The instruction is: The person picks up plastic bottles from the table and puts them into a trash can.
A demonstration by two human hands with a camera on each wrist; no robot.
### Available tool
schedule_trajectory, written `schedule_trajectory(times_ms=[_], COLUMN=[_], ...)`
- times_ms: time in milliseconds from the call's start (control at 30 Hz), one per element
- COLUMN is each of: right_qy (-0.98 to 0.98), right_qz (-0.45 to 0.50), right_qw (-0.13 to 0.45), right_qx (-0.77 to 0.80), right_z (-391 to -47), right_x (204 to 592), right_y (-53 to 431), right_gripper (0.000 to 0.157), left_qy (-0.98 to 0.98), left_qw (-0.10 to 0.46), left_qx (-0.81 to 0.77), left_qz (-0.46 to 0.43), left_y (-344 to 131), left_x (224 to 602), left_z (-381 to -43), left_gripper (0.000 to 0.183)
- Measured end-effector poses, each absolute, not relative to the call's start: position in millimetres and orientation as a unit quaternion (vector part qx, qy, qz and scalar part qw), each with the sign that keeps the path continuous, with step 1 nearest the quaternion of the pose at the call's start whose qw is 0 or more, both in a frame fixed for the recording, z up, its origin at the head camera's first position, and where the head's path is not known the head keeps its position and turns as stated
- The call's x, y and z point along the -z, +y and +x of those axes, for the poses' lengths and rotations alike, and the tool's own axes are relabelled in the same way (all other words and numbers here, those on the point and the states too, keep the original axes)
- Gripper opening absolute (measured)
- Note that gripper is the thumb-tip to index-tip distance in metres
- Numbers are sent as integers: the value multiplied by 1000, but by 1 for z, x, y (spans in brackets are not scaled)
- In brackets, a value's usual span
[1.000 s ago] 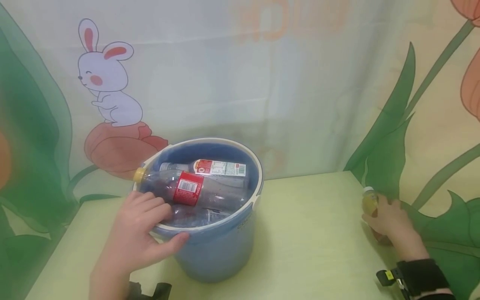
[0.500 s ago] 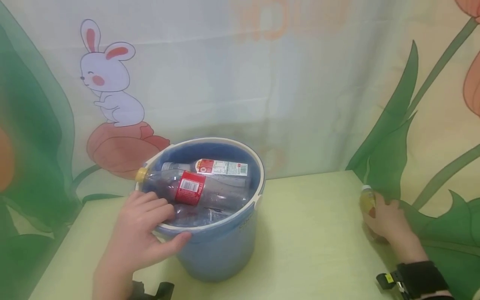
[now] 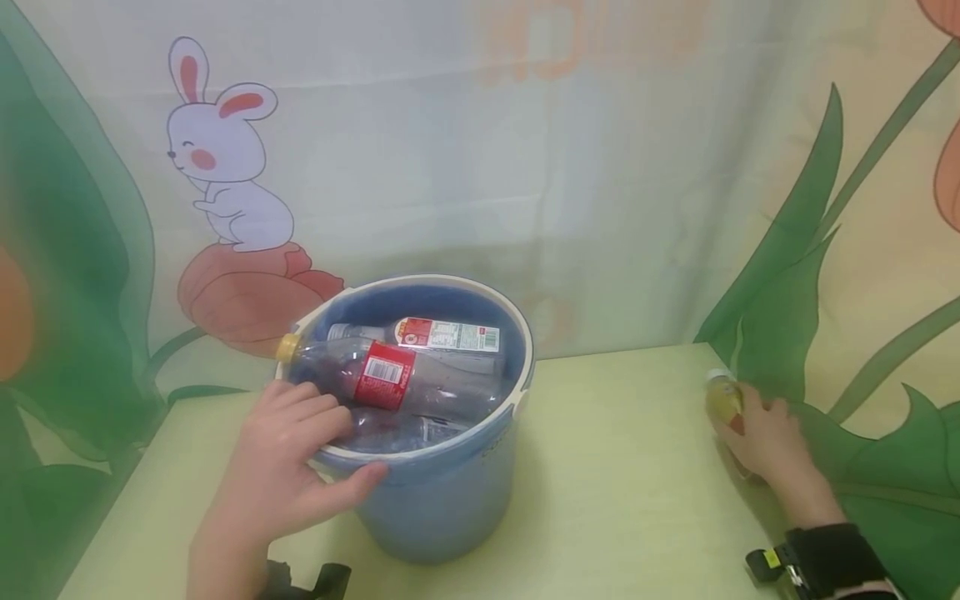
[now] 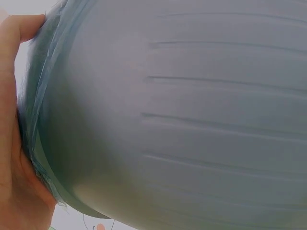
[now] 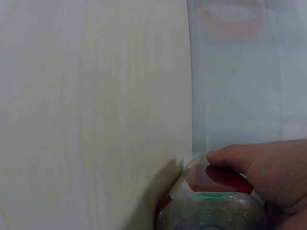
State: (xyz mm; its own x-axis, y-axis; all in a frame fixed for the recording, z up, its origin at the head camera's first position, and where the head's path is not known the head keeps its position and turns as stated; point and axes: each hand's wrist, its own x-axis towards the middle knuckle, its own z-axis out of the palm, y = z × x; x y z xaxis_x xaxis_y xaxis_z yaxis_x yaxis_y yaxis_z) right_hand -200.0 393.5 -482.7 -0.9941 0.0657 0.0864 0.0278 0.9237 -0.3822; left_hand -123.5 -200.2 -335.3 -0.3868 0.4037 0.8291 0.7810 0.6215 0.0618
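A blue bucket (image 3: 442,508) with a pale rim stands on the table. My left hand (image 3: 281,458) grips its near left rim, fingers curled over the inside and thumb outside; in the left wrist view the same hand (image 4: 17,158) holds the edge beside the ridged bucket wall (image 4: 216,110). Across the top of the bucket lies a clear plastic bottle (image 3: 453,387) with a yellow cap and red label. My right hand (image 3: 768,437) grips a smaller bottle (image 3: 725,402) with a white cap and yellowish label at the table's right edge. Its reddish base (image 5: 211,211) shows in the right wrist view.
Behind the yellow-capped bottle lies another with a red and white label (image 3: 450,335), and more clear bottles (image 3: 390,429) fill the bucket. The pale green table (image 3: 615,467) meets a printed cloth backdrop (image 3: 615,208) with a rabbit and flowers.
My right hand has moved slightly left with the small bottle. My left hand keeps its hold on the bucket rim, and the head view has shifted a little.
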Motion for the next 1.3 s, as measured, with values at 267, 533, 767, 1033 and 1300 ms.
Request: schedule_trajectory(times_ms=[267, 533, 767, 1033, 1300], right_qy=[-978, -975, -976, -977, -974], right_qz=[-20, -7, -3, 3, 19], right_qw=[36, 35, 44, 40, 76], right_qx=[-204, -219, -214, -211, -212], right_z=[-202, -208, -209, -203, -205], right_x=[481, 478, 469, 455, 437], right_y=[391, 385, 379, 368, 360], right_gripper=[80, 80, 76, 77, 79], left_qy=[-812, -806, -805, -811, -828], left_qw=[389, 403, 402, 399, 376], left_qx=[229, 228, 229, 223, 219], left_qz=[-371, -370, -371, -367, -354], left_y=[-202, -200, -200, -200, -202], left_x=[334, 335, 335, 334, 334], left_z=[-122, -124, -124, -123, -121], left_gripper=[57, 58, 57, 57, 59])
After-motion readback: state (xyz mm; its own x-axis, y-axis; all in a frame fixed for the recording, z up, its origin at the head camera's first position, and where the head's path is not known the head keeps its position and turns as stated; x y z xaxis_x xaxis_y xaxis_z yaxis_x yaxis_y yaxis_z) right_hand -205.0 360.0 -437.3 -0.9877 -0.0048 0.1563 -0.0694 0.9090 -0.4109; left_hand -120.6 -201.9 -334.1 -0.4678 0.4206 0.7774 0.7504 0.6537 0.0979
